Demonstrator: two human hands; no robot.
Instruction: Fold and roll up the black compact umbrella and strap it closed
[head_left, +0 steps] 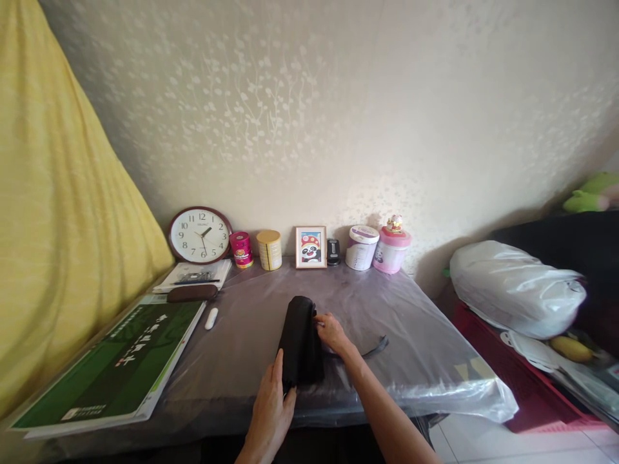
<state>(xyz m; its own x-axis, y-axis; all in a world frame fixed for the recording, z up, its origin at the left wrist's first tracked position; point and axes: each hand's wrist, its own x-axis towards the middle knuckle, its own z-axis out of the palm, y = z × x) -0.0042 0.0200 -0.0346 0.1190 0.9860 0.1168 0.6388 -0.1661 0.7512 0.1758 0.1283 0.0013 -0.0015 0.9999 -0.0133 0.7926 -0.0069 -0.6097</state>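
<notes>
A black folded fabric bundle (pixel 300 335), its exact kind unclear, rests near the front middle of the table, long side pointing away from me. My left hand (pixel 273 403) grips its near left end, thumb and fingers around the lower edge. On the other side, my right hand (pixel 331 332) pinches the bundle's right edge close to its far end; the fingertips are partly hidden. A dark strap (pixel 376 348) lies on the table to the right of my right wrist and appears to run under the forearm toward the bundle.
Plastic sheeting covers the table (pixel 232 361). To the left lie a large green book (pixel 111 361), a brown case (pixel 192 293) and a small white object (pixel 211 318). Along the wall stand a clock (pixel 200 235), several tubs, and a panda picture frame (pixel 311 247). A white bag (pixel 517 287) sits right.
</notes>
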